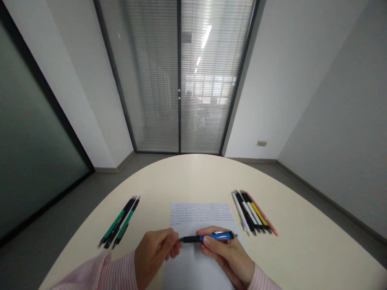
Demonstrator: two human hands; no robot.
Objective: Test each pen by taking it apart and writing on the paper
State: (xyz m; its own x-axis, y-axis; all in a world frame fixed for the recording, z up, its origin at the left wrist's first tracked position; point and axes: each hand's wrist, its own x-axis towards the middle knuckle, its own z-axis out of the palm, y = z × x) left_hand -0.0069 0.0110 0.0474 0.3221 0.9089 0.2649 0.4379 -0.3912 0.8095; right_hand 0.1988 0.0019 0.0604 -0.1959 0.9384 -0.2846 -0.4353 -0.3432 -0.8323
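Observation:
A blue and black click pen (208, 237) lies level above the sheet of paper, its tip pointing left. My right hand (228, 251) grips its blue barrel between thumb and fingers. At the tip end, my left hand (159, 249) is closed in a pinch, thumb and forefinger meeting the pen's point; what lies inside the fingers is hidden. Beneath both hands is the white sheet of paper (199, 222), with several lines of handwriting across its upper part and a blank area below.
Green and black pens (121, 221) lie in a group on the left of the round cream table (196, 177). On the right, several white, black, yellow and pink pens (254, 213) lie side by side. Beyond the table's far edge stands a glass partition with blinds (157, 100).

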